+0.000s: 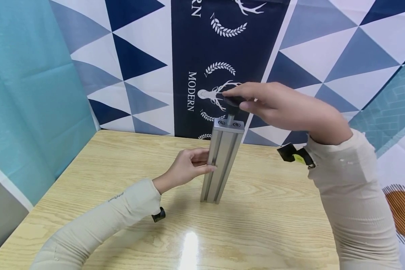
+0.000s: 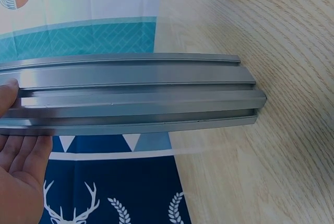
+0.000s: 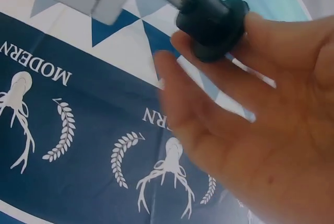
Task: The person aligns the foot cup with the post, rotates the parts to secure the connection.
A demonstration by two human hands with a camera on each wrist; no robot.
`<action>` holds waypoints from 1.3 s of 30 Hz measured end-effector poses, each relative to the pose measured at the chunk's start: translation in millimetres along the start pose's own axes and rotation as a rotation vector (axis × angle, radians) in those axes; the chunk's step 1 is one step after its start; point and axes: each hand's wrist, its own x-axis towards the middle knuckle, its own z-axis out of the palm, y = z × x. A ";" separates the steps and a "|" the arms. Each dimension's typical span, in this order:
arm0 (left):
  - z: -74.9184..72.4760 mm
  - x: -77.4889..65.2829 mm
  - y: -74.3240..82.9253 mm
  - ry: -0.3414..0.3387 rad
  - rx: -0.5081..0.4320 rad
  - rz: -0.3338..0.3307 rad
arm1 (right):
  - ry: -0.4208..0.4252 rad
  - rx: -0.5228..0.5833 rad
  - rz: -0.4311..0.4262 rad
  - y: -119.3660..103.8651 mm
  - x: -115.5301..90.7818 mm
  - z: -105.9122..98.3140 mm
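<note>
An aluminium extrusion profile [image 1: 225, 161] stands nearly upright over the wooden table, its grooves running lengthwise. My left hand [image 1: 185, 167] grips it around mid-length, thumb on one side and fingers on the other. In the left wrist view, the profile's [image 2: 156, 98] lower end is bare. At the top, an end plate with two bolts carries a metal stem, and on that sits a black levelling foot [image 3: 211, 25] with a round base. My right hand [image 1: 280, 103] holds the foot's base between thumb and fingers; the remaining fingers spread loosely beside it in the right wrist view.
The light wooden table [image 1: 121, 157] extends around the profile. Behind it hangs a patterned cloth [image 1: 145, 48] with triangles, deer heads and lettering. A teal curtain [image 1: 23, 93] borders the left side. Small black wrist cameras [image 1: 291, 153] hang from the sleeves.
</note>
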 end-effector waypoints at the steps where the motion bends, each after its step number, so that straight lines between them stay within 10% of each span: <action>1: 0.0 0.2 0.1 -0.001 -0.001 0.003 | 0.050 -0.023 0.038 -1.4 1.3 1.5; 7: -0.4 1.2 2.5 -0.001 -0.007 0.016 | 0.332 -0.054 0.378 -16.1 11.5 21.1; 12: 0.2 2.1 2.0 -0.004 -0.014 0.019 | 0.412 -0.076 0.461 -22.4 13.1 30.9; 21: -0.6 1.6 1.1 -0.007 -0.021 0.004 | 0.354 -0.117 0.397 -23.1 6.6 25.8; 30: -0.1 0.2 0.7 -0.007 -0.012 -0.011 | -0.073 0.027 0.100 -6.5 1.0 -2.6; 34: -0.3 -0.4 0.8 -0.005 -0.013 -0.010 | 0.052 -0.009 0.124 -6.2 3.7 2.1; 39: -0.7 -0.3 0.0 -0.008 -0.017 -0.003 | 0.310 -0.013 0.354 -14.3 9.1 21.3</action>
